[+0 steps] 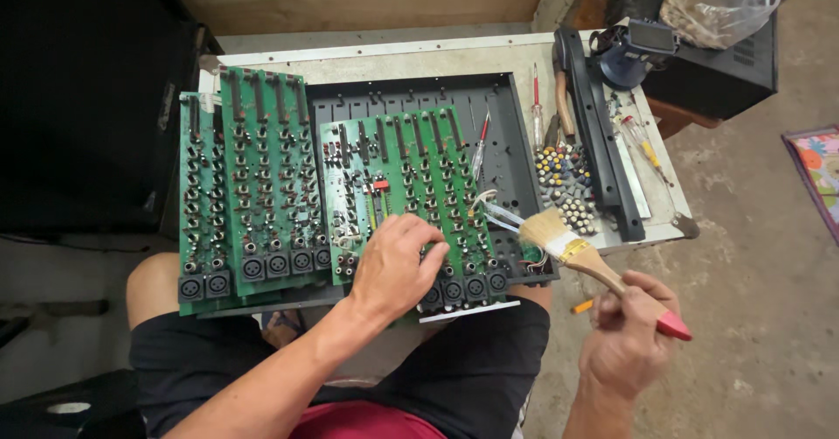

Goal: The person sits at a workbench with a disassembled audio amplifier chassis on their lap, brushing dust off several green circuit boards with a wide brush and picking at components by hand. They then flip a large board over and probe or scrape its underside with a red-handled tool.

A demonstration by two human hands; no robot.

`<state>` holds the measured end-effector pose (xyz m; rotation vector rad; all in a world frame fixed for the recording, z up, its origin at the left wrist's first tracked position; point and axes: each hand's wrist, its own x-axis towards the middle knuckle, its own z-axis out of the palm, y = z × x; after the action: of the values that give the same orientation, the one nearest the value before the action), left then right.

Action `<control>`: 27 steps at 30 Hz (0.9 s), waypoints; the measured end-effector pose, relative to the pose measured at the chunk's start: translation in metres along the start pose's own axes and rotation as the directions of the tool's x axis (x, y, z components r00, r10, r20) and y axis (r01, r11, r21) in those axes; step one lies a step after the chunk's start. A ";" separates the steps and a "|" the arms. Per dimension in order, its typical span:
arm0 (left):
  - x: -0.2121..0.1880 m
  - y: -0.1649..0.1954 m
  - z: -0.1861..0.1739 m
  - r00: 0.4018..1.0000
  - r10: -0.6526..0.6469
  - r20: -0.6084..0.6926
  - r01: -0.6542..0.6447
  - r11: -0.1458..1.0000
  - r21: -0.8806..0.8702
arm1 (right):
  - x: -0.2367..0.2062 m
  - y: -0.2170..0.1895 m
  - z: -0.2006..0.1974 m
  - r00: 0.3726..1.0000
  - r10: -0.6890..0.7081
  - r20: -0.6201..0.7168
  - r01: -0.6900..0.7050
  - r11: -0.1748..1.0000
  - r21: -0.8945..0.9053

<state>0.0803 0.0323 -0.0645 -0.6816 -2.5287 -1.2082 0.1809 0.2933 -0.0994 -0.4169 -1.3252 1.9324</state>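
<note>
A green circuit board (406, 186), studded with rows of components and black jacks along its near edge, is laid tilted over a black metal chassis (507, 124) on the table (384, 59). The board's near part is pressed by the left hand (393, 264), whose fingers are spread flat and closed on nothing. A paintbrush (594, 260) with a wooden handle (red at the tip) is clasped in the right hand (629, 338), and its pale bristles are held at the board's right edge, over the chassis corner. A second, larger green circuit board (249, 194) is set just beside the first, to its left. Right of the chassis, a cluster of coloured knobs (566, 186) is gathered on the table, beside a long black panel strip (599, 133). Two red-handled screwdrivers are seen: one (480, 146) lying in the chassis, another (536, 103) on the table. A clear plastic bag (721, 6) rests beyond the table's far right corner.
</note>
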 end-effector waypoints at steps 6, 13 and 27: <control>0.038 -0.012 0.034 1.000 0.004 0.030 -0.005 0.999 0.050 | -0.003 0.005 0.001 0.999 -0.038 -0.015 0.033 0.968 -0.247; 0.065 -0.016 0.070 0.983 0.015 0.185 -0.069 0.955 0.287 | -0.015 0.003 -0.002 0.997 -0.068 0.035 0.077 0.933 -0.350; 0.092 -0.030 0.066 0.847 -0.402 0.348 0.445 0.894 -0.053 | -0.016 0.004 0.001 0.999 -0.001 0.033 0.011 0.958 -0.287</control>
<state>-0.0157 0.0955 -0.0871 -0.3773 -3.0146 -1.5252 0.1891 0.2802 -0.1046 -0.5235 -1.6350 1.7511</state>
